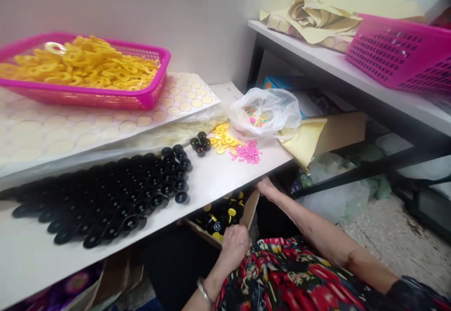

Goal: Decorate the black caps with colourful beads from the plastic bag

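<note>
A cardboard box [251,209] of black and yellow round parts sits under the white table's edge [218,184], by my lap. My left hand [234,245] grips the box's near rim, fingers curled over it. My right hand [267,189] holds the box's far corner, its fingers hidden under the table edge. On the table lie rows of stacked black caps [105,198], a few loose black caps [200,143], a small pile of yellow rings [222,139] and a pile of pink beads [248,152].
A pink basket [88,96] of yellow rings rests on sheets of round stickers [52,130] at the back left. A plastic bag [268,109] of coloured beads lies near the wall. A second table [317,59] on the right carries crumpled yellow paper [327,15] and another pink basket [401,55].
</note>
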The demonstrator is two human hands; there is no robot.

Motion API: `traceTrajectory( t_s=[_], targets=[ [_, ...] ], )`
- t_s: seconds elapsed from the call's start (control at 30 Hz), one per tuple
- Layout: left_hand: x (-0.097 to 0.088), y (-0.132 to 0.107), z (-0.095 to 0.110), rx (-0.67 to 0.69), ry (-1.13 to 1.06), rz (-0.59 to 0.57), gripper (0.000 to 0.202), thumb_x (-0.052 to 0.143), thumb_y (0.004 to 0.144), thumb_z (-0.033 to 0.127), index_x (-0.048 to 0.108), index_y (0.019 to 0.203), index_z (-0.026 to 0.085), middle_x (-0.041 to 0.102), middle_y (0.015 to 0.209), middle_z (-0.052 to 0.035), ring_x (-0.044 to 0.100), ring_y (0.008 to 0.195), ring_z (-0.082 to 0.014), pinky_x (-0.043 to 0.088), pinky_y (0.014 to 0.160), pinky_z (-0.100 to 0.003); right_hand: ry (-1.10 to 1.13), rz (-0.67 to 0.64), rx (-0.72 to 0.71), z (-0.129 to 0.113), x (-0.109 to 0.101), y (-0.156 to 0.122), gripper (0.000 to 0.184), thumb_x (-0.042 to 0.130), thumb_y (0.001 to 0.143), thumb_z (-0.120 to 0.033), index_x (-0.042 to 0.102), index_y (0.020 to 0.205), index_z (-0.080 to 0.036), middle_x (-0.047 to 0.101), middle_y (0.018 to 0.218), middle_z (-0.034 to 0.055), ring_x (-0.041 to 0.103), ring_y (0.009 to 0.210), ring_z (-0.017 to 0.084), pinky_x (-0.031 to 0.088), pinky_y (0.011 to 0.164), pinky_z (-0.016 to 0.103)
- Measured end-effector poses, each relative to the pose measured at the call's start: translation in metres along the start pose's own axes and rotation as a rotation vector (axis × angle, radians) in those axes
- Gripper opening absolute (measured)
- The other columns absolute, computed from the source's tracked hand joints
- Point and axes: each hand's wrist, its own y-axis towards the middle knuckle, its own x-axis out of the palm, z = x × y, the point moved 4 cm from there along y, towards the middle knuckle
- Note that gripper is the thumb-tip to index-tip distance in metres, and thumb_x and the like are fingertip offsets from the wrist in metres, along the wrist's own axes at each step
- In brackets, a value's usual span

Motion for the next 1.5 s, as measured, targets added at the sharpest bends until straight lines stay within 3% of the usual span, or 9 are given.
traceTrajectory(
  t_s=[0.3,0.43,0.57,0.63,0.8,1.03,1.13,1.27,1.5],
  targets=[
    [-0.004,-0.018,0.044,0.011,0.057,0.194,0.027,0.05,0.085,0.035,0.061,0.093,0.012,0.064,0.086,-0.0142,0.06,0.09,-0.0259,0.043,0.083,-0.037,0.006,-0.058,0.013,0.021,-0.018,-0.007,0.008,0.049,0.068,-0.011,0.048,0.064,-0.017,0.044,0.051,-0.0016,0.044,0.043,0.011,0.034,0.035,0.021],
    [-0.044,-0.037,0.051,0.072,0.094,0.545,0.031,0.043,0.09,0.039,0.06,0.101,0.015,0.064,0.097,-0.0142,0.056,0.098,-0.0244,0.043,0.087,-0.039,0.07,-0.123,0.0,0.02,-0.02,-0.011,0.008,0.054,0.071,-0.016,0.049,0.065,-0.015,0.046,0.05,-0.0016,0.047,0.041,0.011,0.039,0.035,0.021],
    [-0.114,-0.065,0.009,-0.383,0.167,1.115,0.038,0.04,0.09,0.043,0.058,0.104,0.012,0.06,0.109,-0.0168,0.053,0.105,-0.0259,0.038,0.094,-0.04,0.112,-0.232,-0.021,0.015,-0.029,-0.026,0.024,0.061,0.077,-0.037,0.054,0.073,-0.014,0.049,0.048,-0.0014,0.049,0.039,0.012,0.042,0.035,0.022],
    [-0.139,-0.074,-0.017,-0.613,0.163,1.259,0.047,0.041,0.088,0.051,0.058,0.104,0.01,0.059,0.108,-0.0176,0.052,0.105,-0.0269,0.039,0.091,-0.037,0.051,-0.292,-0.057,0.009,-0.037,-0.038,0.027,0.064,0.075,-0.039,0.054,0.07,-0.014,0.051,0.047,-0.0004,0.049,0.036,0.013,0.037,0.032,0.021],
    [-0.156,-0.065,-0.055,-0.826,0.093,1.151,0.05,0.046,0.082,0.057,0.06,0.102,0.013,0.063,0.095,-0.0116,0.057,0.092,-0.0253,0.042,0.074,-0.031,-0.03,-0.362,-0.441,-0.045,-0.061,-0.063,0.014,0.056,0.078,-0.03,0.055,0.073,-0.017,0.056,0.058,-0.0022,0.05,0.041,0.01,0.035,0.042,0.021],
    [-0.15,-0.058,-0.065,-0.73,-0.033,1.253,0.036,0.049,0.079,0.05,0.064,0.086,0.017,0.059,0.076,-0.004,0.056,0.072,-0.0174,0.04,0.064,-0.026,-0.268,0.263,-0.886,-0.145,-0.11,-0.014,0.019,0.045,0.083,-0.023,0.059,0.072,-0.017,0.06,0.071,0.0042,0.057,0.071,0.017,0.041,0.068,0.026],
    [-0.145,-0.052,-0.057,-0.577,-0.267,1.299,0.036,0.058,0.073,0.048,0.065,0.089,0.017,0.052,0.063,0.0015,0.05,0.057,-0.0127,0.04,0.059,-0.025,-0.593,0.36,-0.772,-0.186,-0.113,0.034,0.029,0.035,0.088,-0.017,0.064,0.085,-0.014,0.064,0.089,0.0102,0.059,0.089,0.019,0.042,0.078,0.026],
    [-0.149,-0.033,-0.026,-0.304,-0.536,1.262,0.036,0.065,0.066,0.046,0.066,0.086,0.016,0.053,0.059,0.0032,0.047,0.05,-0.0102,0.04,0.05,-0.023,-0.85,0.208,-0.564,-0.221,-0.1,0.099,0.023,0.049,0.079,-0.013,0.068,0.092,-0.01,0.067,0.094,0.0159,0.061,0.093,0.026,0.044,0.077,0.028],
    [-0.183,-0.001,0.014,0.068,-0.457,1.2,0.019,0.067,0.07,0.029,0.064,0.084,0.016,0.06,0.066,0.0013,0.05,0.054,-0.0092,0.044,0.053,-0.021,-0.83,-0.062,-0.585,-0.226,-0.088,0.163,0.021,0.056,0.068,-0.007,0.07,0.084,-0.011,0.068,0.082,0.0081,0.062,0.075,0.019,0.044,0.067,0.022]
  ],
)
